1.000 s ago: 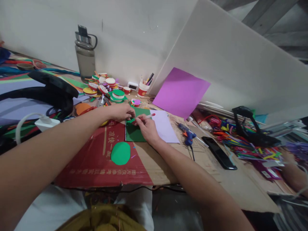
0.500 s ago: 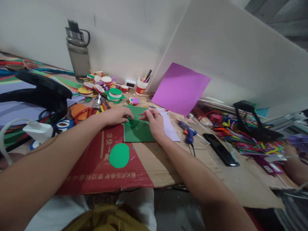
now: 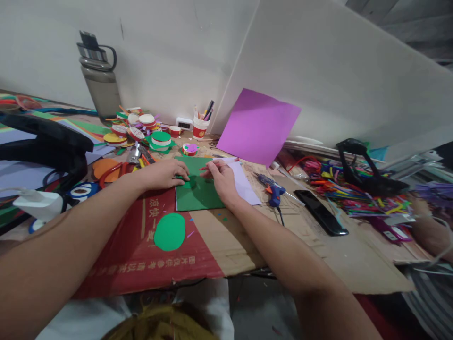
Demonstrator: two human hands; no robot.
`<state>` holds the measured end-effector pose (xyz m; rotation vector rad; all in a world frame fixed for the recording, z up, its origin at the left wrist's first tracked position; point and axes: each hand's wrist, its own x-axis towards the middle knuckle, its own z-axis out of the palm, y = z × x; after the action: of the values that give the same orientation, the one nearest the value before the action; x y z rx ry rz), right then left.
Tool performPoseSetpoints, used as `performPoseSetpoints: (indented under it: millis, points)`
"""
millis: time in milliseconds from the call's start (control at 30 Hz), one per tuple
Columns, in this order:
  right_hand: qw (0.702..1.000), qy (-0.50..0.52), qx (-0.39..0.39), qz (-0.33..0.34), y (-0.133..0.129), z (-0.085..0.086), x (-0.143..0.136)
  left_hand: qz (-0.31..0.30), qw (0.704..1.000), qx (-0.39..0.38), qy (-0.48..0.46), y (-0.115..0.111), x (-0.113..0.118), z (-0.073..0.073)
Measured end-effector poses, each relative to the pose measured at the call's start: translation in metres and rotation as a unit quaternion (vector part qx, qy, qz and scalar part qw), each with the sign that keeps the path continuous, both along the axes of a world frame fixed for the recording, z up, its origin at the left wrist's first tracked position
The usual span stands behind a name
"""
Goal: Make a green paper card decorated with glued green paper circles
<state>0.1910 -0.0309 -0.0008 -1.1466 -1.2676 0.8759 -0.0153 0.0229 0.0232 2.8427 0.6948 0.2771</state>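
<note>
My left hand point(image 3: 169, 174) rests at the left edge of a dark green sheet point(image 3: 198, 198), its fingers apart and touching the surface. Beside those fingers a round green shape is faintly visible on the sheet. Between the fingers of my right hand point(image 3: 222, 179) is a pen with a white barrel point(image 3: 230, 160) and red ends, its tip pointing left above the green sheet. A pale lilac sheet point(image 3: 247, 189) lies under the green one and sticks out to the right. Nearer me, a bright green paper oval point(image 3: 170, 232) lies on the red-printed cardboard point(image 3: 134, 264).
Behind my hands stand a cup of pens point(image 3: 201, 128), paper-and-card rounds point(image 3: 146, 121) and a water bottle point(image 3: 101, 89). To the right lie a glue gun point(image 3: 273, 190), a phone point(image 3: 320, 212) and colourful pipe cleaners point(image 3: 368, 203). A purple sheet point(image 3: 260, 125) leans on the wall.
The whole view has shifted, so things appear farther left. My left fingers have spread and drawn back from the round green shape. The pen stays in my right hand.
</note>
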Motion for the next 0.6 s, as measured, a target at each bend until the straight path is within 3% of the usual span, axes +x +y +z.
performPoseSetpoints:
  millis: [600]
  points:
    - [0.999,-0.021,-0.026,-0.002,0.0033,-0.0069,0.0017,0.001,1.0,-0.005,0.005,-0.0009,0.0002,0.0002]
